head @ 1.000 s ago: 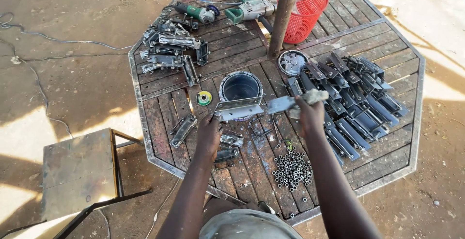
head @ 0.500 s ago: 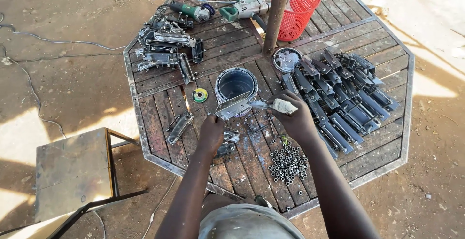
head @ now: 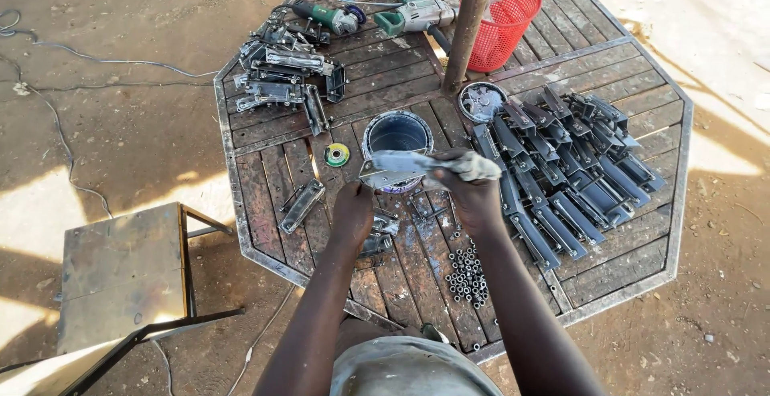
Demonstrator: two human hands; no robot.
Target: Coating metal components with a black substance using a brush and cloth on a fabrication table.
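Grey metal bracket (head: 391, 169) held up over the middle of the table, just in front of the round tin (head: 397, 134). Left hand (head: 354, 210) closed on its left end; right hand (head: 475, 194) closed on a dirty rag (head: 465, 166) pressed along its right end. Looks like wiping in mid-course, one piece out of many. To the right, a long row of dark brackets (head: 569, 167) laid out side by side, seemingly dealt with already, though not certain. At the far left, a rougher heap of similar metal parts (head: 281, 83), apparently still waiting. Nearer, a lone bracket (head: 301, 206) left of the hands and another piece (head: 377, 235) just beneath them. Small pile of nuts (head: 468, 277) on the near planks. Farther out: a small disc (head: 337, 154), power drills (head: 401, 3), a red basket (head: 504, 19) beside the centre pole (head: 469, 23), all on the slatted octagonal table (head: 626, 272). Metal stool (head: 120, 272) on the ground, near left.
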